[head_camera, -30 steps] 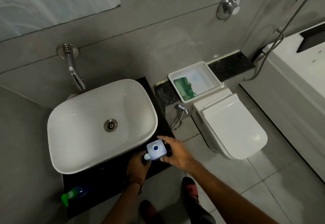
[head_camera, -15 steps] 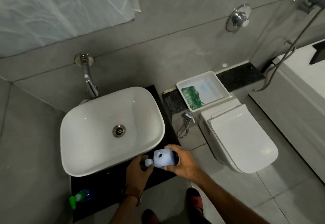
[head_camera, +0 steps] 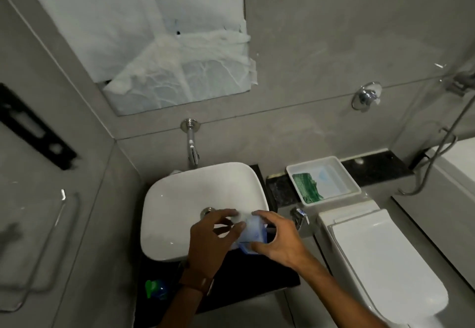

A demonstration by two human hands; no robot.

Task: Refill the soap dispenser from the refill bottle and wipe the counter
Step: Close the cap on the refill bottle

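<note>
A pale blue soap bottle (head_camera: 253, 232) is held above the front right rim of the white sink (head_camera: 177, 199). My right hand (head_camera: 279, 240) grips its body from the right. My left hand (head_camera: 212, 235) has its thumb and fingers around the bottle's white top; motion blur hides the detail there. A second bottle, blue with a green cap (head_camera: 155, 289), lies on the black counter (head_camera: 257, 276) at the front left, apart from both hands.
A wall tap (head_camera: 192, 147) hangs over the sink. To the right, a white tray (head_camera: 344, 170) holding a green cloth (head_camera: 307, 186) sits on a dark ledge behind the toilet (head_camera: 380, 263). A covered mirror is above and a towel rail is at the left.
The view has tilted up and swung left. Both hands have lifted the pale blue bottle from the counter's front edge to over the sink rim, and my left hand has shifted onto its top.
</note>
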